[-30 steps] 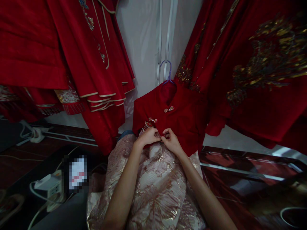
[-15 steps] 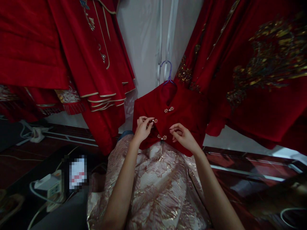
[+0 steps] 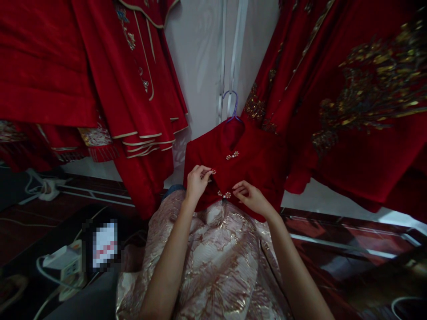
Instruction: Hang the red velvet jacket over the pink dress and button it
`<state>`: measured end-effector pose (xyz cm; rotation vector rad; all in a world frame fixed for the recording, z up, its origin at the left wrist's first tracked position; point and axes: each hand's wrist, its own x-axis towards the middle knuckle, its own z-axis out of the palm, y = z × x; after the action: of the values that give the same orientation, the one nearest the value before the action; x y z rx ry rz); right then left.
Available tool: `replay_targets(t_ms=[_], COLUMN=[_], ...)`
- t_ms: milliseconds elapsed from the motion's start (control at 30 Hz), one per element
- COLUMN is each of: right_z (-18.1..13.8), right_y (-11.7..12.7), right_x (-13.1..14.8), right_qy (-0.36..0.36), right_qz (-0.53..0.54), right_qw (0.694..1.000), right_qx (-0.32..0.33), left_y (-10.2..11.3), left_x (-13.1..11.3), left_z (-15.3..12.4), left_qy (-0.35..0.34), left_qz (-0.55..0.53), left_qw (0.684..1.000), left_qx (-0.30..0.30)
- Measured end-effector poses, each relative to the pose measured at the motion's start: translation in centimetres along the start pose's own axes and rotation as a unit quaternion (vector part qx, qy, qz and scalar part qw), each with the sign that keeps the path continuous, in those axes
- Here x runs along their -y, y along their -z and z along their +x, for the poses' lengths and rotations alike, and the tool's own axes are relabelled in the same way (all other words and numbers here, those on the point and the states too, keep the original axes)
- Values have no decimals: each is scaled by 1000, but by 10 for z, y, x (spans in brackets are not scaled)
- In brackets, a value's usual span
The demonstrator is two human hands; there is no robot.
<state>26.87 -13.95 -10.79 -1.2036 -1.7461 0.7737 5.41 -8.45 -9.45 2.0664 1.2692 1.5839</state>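
A red garment point(image 3: 260, 151) hangs on a purple hanger point(image 3: 235, 106) in front of me, its lower part over a pale brocade cloth point(image 3: 213, 266) with a metallic floral pattern. My left hand point(image 3: 197, 182) pinches a flower-shaped frog button point(image 3: 214, 172) on the garment's left front; its fingers partly cover it. Close to the garment's middle, my right hand point(image 3: 249, 195) is loosely bent, fingers somewhat apart, with nothing visible in it. Just left of its fingertips lies a lower jewelled clasp point(image 3: 224, 195). Another clasp point(image 3: 232, 155) sits below the collar.
Red garments with pale piping point(image 3: 133, 89) hang at left. More, with gold embroidery point(image 3: 373, 84), hang at right. A power strip point(image 3: 71, 271) with cables and a blurred-out screen point(image 3: 105, 245) lie at lower left. Metal rails point(image 3: 347, 245) run low at right.
My right hand has moved slightly down and left toward the lower clasp. My left hand stays at the same frog button. The view has shifted a little.
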Motion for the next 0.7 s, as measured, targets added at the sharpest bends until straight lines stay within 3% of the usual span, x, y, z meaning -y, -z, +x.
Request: replay_targets(t_ms=[100, 200, 267, 333, 400, 700], right_z=[0, 0, 0, 1, 2, 5], right_y=[-6, -10, -12, -14, -16, -25], right_x=[-2, -4, -7, -13, -19, -25], right_qy=[30, 32, 20, 9, 7, -7], right_qz=[-15, -13, -16, -18, -16, 44], right_qw=[999, 999, 1000, 1000, 999, 998], right_qx=[9, 12, 14, 22, 31, 34], left_y=[-3, -2, 0, 1, 1, -13], left_x=[3, 5, 3, 0, -3, -5], left_z=[0, 0, -2, -5, -9, -16], left_qy=[31, 77, 98, 91, 69, 29], left_qz=[-3, 2, -11, -57, -89, 43], left_qw=[999, 997, 989, 957, 922, 932], left_qx=[-15, 10, 111, 270, 371, 360])
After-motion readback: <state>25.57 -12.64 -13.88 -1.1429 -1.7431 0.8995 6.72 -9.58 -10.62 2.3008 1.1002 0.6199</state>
